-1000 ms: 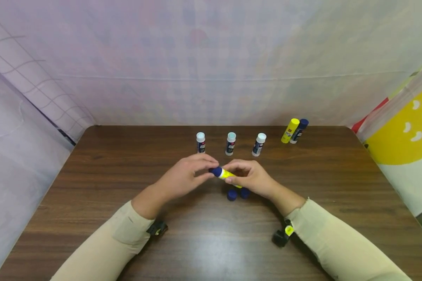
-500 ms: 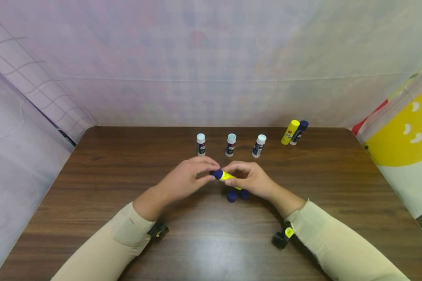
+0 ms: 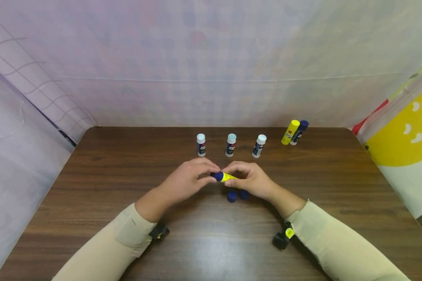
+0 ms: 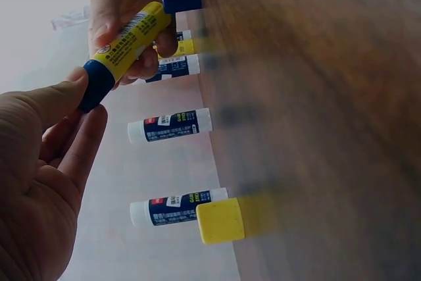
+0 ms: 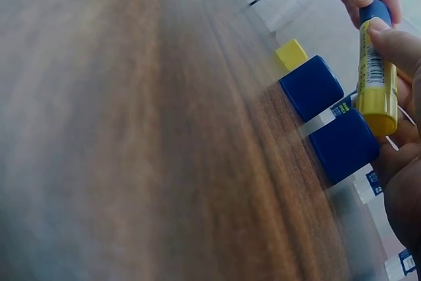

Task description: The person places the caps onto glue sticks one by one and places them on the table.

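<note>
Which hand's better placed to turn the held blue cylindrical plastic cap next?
The left hand, probably: it pinches the cap, while the right hand holds the yellow cylindrical plastic tube.

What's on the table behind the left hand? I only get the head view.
Observer: Left wrist view shows a small, squarish yellow plastic piece on the brown wood-grain table there; the left hand blocks it for you.
Operator: The right hand covers the lower end of the yellow cylindrical plastic glue stick. Visible elsewhere?
Observer: Yes, right wrist view: a round yellow end, not covered by fingers.
Operator: Any markings on the stick?
Observer: A black-and-white barcode on its side.
</note>
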Demonstrator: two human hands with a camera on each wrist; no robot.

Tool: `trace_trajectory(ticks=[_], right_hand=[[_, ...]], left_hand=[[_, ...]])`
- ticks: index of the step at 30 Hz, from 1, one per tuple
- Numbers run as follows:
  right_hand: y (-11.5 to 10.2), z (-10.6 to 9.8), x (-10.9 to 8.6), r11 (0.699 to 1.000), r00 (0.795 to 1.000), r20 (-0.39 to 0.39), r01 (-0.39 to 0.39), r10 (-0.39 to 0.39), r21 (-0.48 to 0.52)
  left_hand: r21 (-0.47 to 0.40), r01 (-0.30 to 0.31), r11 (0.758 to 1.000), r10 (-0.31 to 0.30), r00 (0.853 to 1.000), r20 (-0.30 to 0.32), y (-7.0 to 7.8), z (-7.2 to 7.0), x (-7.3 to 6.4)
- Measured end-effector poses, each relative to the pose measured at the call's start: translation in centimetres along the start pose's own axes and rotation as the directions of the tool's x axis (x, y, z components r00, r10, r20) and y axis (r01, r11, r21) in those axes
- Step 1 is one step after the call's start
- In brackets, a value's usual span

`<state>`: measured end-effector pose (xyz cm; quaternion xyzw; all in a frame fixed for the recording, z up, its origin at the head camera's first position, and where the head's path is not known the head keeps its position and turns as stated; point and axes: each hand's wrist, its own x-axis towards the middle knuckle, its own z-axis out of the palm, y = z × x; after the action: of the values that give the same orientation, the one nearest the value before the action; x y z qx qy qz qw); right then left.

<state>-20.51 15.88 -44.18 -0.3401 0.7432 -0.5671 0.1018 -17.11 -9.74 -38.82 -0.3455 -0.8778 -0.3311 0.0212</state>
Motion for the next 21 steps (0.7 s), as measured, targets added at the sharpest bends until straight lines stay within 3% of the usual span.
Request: trace_trajectory(ticks=[21], right_hand=[[0.14,0.08,0.09,1.0,1.0,0.001,-0.011,0.011,-0.001]], left_hand=[[0.01,-0.008,1.0,0.009,1.0,-0.012,0.16,-0.05,0.06]])
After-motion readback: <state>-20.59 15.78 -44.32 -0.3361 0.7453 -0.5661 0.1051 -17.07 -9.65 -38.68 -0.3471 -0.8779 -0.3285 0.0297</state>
